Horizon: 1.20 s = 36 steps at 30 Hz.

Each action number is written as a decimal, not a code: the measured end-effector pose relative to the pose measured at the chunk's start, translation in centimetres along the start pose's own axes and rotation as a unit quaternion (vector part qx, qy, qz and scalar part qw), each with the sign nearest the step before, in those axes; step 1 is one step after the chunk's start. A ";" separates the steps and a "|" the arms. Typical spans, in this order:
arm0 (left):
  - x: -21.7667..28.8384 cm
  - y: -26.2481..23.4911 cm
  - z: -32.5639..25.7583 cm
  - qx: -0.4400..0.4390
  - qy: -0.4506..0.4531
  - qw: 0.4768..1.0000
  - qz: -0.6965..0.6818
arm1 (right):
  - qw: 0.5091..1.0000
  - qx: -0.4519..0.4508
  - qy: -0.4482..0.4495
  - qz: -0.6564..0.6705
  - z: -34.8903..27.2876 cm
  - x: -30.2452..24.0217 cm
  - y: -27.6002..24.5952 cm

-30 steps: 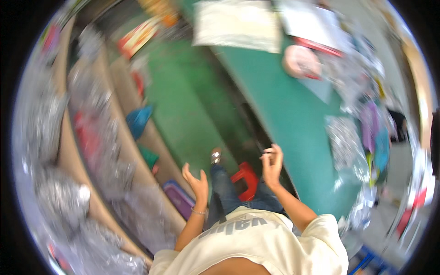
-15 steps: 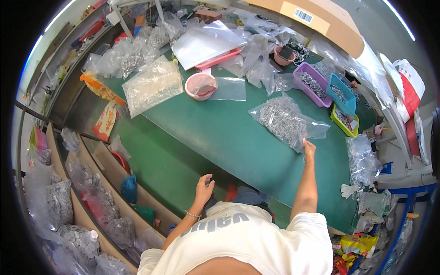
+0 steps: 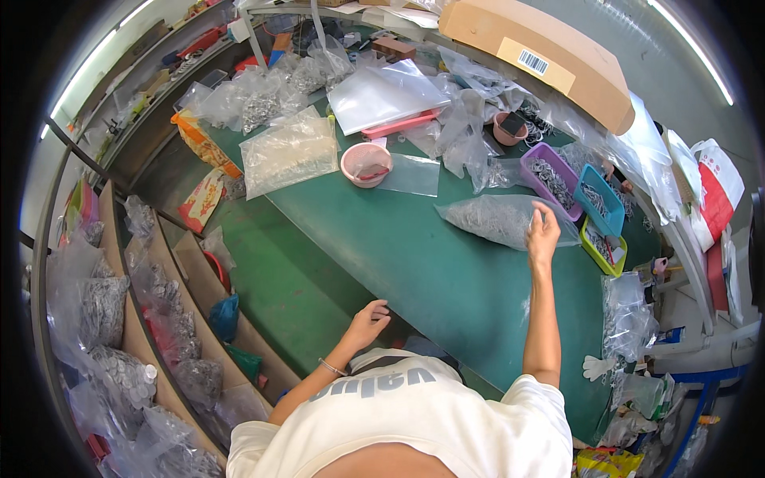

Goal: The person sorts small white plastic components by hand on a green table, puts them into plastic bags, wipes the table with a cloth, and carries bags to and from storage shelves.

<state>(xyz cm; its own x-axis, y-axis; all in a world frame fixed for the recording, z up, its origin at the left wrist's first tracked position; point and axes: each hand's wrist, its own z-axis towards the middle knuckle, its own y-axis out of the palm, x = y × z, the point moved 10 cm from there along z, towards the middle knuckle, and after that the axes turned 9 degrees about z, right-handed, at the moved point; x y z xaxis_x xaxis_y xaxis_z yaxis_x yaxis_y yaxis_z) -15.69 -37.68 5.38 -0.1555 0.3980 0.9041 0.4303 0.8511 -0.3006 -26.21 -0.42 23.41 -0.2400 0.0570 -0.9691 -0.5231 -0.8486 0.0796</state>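
Observation:
A clear plastic bag (image 3: pixel 488 221) filled with small silvery metal pieces lies on the green table (image 3: pixel 446 279). My right hand (image 3: pixel 543 233) reaches over the table and pinches the bag at its right end; the exact grip is partly hidden by the fingers. My left hand (image 3: pixel 370 323) hangs just off the table's near edge, fingers loosely stretched and apart, with nothing in it. Right of the bag stand a purple basket (image 3: pixel 529 163), a blue basket (image 3: pixel 612 209) and a lime-green basket (image 3: pixel 603 259), all with small metal parts.
A pink bowl (image 3: pixel 356 177) sits beside a flat clear sheet (image 3: pixel 413 175). A large filled clear bag (image 3: pixel 288 155) lies farther left. Cardboard-sided shelves (image 3: pixel 163 239) with bagged parts line the left. A long cardboard box (image 3: pixel 550 52) rests above the table's far side. White gloves (image 3: pixel 596 368) lie near the right edge.
My right hand has moved up and away from me, and the bag's near side has folded up, making it look narrower. My left hand has shifted slightly right. The whole view has shifted.

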 end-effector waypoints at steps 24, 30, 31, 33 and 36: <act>15.8 2.1 3.8 0.249 0.159 0.946 -0.135 | 0.929 -0.238 0.173 -0.224 -21.6 3.2 0.9; 17.6 -0.4 0.8 0.261 0.225 0.918 -0.195 | 0.856 -0.234 0.115 -0.446 -21.7 3.6 1.0; 17.8 -2.4 -0.2 0.307 0.241 0.902 -0.186 | 0.864 -0.279 0.054 -0.416 -21.2 1.9 2.9; 18.3 -7.4 -3.2 0.344 0.229 0.886 -0.211 | 0.871 -0.349 -0.016 -0.346 -21.0 -0.4 6.1; 15.0 -13.5 -9.6 0.477 0.179 0.831 -0.224 | 0.838 -0.493 -0.086 -0.218 -23.5 -4.4 14.1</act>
<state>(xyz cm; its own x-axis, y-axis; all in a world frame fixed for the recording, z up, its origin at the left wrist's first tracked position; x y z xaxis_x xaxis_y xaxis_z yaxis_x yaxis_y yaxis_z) -15.30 -46.52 25.89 0.2389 -0.0146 0.9709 -0.5265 0.8382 0.1421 -13.29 -24.95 23.29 -0.3600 0.4777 -0.8014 0.3175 -0.7450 -0.5867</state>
